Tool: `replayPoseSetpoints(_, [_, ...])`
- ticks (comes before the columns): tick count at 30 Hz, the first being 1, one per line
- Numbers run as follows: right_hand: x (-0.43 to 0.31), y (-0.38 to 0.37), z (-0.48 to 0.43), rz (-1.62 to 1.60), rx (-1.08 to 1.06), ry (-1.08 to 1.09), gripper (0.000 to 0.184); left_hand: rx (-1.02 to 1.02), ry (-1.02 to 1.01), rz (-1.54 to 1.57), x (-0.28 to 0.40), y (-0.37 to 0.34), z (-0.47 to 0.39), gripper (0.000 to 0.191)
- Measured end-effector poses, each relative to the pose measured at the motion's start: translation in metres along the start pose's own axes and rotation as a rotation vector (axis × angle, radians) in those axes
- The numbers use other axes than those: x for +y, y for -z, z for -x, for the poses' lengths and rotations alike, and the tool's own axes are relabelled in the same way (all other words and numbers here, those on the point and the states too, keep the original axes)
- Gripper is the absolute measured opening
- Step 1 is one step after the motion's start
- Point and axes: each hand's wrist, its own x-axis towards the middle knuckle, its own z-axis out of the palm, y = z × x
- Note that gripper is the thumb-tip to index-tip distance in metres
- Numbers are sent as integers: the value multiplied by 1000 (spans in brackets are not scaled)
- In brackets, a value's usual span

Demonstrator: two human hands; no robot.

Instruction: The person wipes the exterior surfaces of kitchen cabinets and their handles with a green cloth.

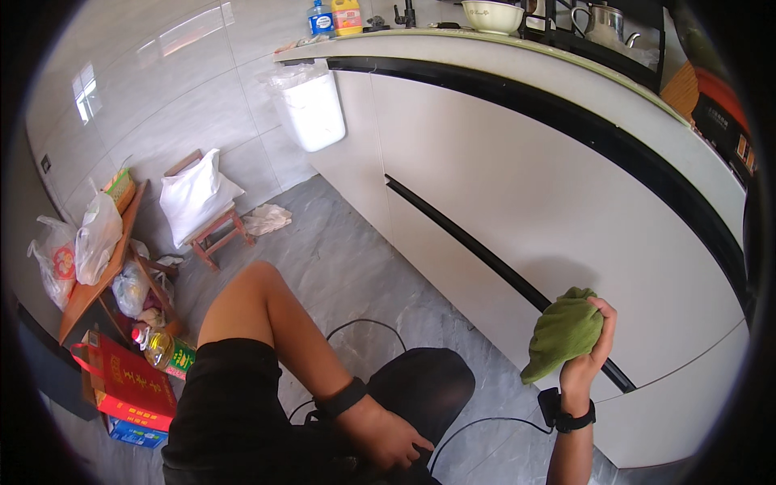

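My right hand (597, 339) grips a folded green cloth (564, 333) in front of the pale cabinet front (533, 200), near the black recessed handle strip (467, 236) of the lower panel. Whether the cloth touches the panel is hard to tell. A black band with a small box and a cable circles that wrist. My left arm is bent, and my left hand (388, 439) rests on my black-clothed leg (424, 382) with nothing seen in it. A black band is on the left wrist too.
A white bin (312, 112) hangs at the cabinet's left end. The countertop (412, 42) holds bottles, a bowl (492, 15) and a metal kettle (603, 24). Leftward are a wooden chair (212, 236) with a white sack (197, 197), an oil bottle (163, 351) and a red gift bag (130, 379).
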Motion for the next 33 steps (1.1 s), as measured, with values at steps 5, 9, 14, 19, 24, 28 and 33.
replayPoseSetpoints(5, [1,3,-3,-5,-4,13,32,-104,-16,8,5,17,-6,14])
replayPoseSetpoints(9, [-9,11,-3,-36,-2,12,33,-230,75,-33,-7,-17,3,24])
replayPoseSetpoints(14, [-18,21,0,-27,-5,31,42,-383,141,-148,-12,-27,-4,22])
replayPoseSetpoints(19, [-20,48,6,-11,-22,62,46,-519,78,-181,-20,-22,-23,20])
replayPoseSetpoints(24, [-28,76,8,47,-30,84,47,-617,57,-46,-29,-9,-39,26])
replayPoseSetpoints(28, [-32,88,8,48,-7,106,47,-666,80,-23,-30,-3,-46,27])
replayPoseSetpoints(33, [-34,91,2,25,44,110,44,-666,84,-55,-29,4,-47,27])
